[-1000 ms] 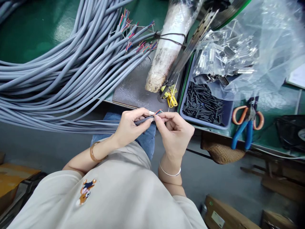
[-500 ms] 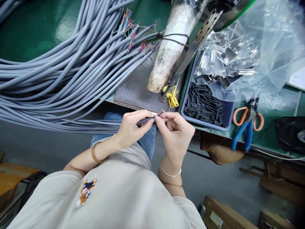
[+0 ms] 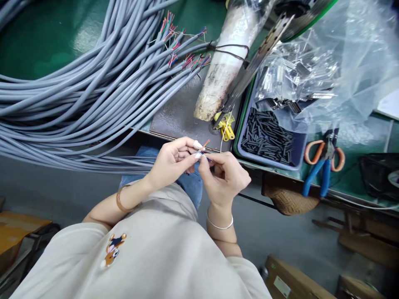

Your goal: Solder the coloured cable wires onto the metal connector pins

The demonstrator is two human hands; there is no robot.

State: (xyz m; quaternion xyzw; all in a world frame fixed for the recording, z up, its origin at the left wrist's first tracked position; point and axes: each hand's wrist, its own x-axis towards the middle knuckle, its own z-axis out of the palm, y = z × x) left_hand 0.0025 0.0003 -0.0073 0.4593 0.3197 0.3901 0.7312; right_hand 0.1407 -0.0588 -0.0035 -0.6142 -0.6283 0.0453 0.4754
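Thin coloured wires stick up between my fingertips, an orange-red one showing most clearly. My left hand is closed in a pinch on these wires, with thumb and index finger meeting near the table edge. Its fingers hide the cable's grey jacket. Close against it, my right hand pinches at the same wires with thumb and forefinger, its other fingers curled. A thin white strand rises just behind the right hand, beside a small yellow tool.
A large bundle of grey cables with stripped ends covers the left. A white wrapped cylinder leans over a dark plate. To the right stand a blue tray of short black tubes and blue-and-orange-handled pliers.
The grey cable end seen between my hands is now hidden by the left fingers. The wires have turned more upright, and my right hand has shifted slightly down and left.
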